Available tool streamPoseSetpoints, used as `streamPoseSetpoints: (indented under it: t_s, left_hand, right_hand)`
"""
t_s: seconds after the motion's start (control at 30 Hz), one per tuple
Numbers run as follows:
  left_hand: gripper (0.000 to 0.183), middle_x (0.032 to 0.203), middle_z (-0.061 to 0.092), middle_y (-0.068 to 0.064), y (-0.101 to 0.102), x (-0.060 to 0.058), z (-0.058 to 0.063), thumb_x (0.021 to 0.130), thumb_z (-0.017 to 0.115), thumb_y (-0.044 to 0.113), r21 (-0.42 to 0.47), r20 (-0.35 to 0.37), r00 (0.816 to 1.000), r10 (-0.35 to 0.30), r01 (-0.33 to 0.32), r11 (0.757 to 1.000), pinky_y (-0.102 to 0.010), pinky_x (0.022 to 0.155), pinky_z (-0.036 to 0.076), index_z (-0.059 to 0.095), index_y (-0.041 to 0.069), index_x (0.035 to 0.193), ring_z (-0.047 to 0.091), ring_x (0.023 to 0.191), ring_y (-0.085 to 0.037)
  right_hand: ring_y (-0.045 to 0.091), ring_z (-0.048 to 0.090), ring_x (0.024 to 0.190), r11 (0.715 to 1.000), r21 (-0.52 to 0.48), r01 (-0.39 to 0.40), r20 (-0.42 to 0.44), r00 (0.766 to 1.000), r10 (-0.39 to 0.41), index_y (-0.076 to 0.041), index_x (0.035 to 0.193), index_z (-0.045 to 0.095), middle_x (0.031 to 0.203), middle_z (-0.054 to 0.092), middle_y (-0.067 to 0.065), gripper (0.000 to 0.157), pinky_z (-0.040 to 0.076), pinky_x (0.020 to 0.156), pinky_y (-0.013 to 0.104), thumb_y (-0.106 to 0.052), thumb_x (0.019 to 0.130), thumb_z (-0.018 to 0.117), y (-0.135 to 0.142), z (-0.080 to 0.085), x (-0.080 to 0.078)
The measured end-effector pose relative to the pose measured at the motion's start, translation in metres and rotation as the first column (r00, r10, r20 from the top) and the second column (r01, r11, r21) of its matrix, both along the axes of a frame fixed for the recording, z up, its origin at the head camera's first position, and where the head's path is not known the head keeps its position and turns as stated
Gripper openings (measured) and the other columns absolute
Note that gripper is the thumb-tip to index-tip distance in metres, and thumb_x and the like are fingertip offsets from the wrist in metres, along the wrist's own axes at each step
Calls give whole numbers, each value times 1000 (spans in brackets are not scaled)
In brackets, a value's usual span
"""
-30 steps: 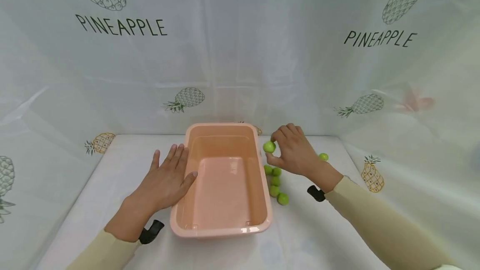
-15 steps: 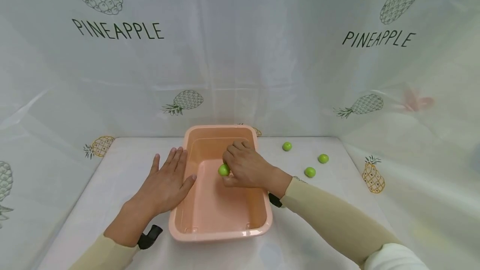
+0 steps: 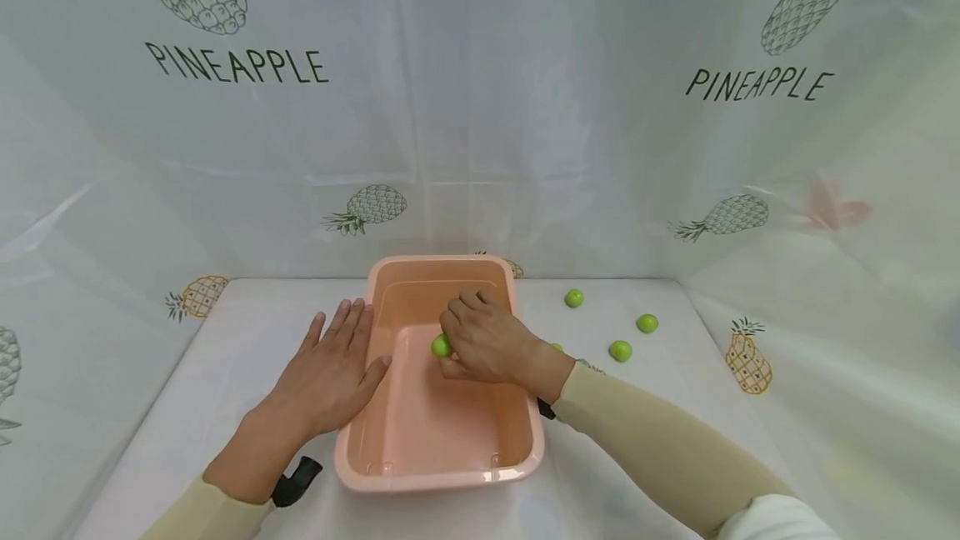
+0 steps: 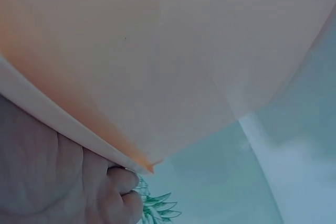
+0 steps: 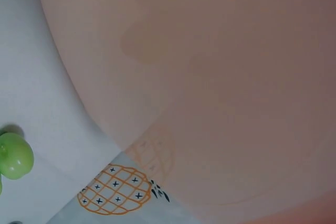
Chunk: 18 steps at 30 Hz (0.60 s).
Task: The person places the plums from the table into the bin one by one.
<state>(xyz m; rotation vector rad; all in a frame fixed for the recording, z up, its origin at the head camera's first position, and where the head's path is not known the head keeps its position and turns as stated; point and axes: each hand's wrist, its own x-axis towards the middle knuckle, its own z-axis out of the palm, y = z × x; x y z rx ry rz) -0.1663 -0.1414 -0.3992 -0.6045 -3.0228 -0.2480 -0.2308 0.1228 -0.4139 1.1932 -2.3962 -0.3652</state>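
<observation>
In the head view a peach-pink plastic basin (image 3: 442,448) stands at the middle of the white table. My left hand (image 3: 330,373) lies with straight fingers along its left rim, the thumb over the edge; in the left wrist view, curved fingers (image 4: 113,192) show beneath the rim. My right hand (image 3: 487,344) reaches over the right rim into the basin and pinches a small round green fruit (image 3: 442,346) between thumb and fingers. The basin's outer wall (image 5: 173,77) fills most of the right wrist view, hiding the right hand there.
Several more green fruits (image 3: 620,350) lie on the table right of the basin, one of them partly hidden by the right arm. A pineapple-printed sheet (image 3: 465,107) hangs behind and at the sides. Another green fruit (image 5: 16,156) shows at the right wrist view's left edge.
The right hand has carried the green fruit left from beside the basin to inside it, then shifted slightly further left. The left hand stays at the rim.
</observation>
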Motion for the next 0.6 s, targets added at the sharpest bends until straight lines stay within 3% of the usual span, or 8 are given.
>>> streamPoseSetpoints:
  t_s: [0.6]
  left_hand:
    - [75, 170, 26, -29, 2, 2, -1, 111, 45, 42, 9, -22, 1000, 2, -1, 1000, -65, 128, 19, 28, -10, 162, 21, 160, -47]
  right_hand:
    - [19, 49, 81, 1000, 8, 31, 26, 999, -31, -16, 87, 55, 82, 51, -1, 34, 40, 78, 35, -47, 99, 50, -1, 0, 1]
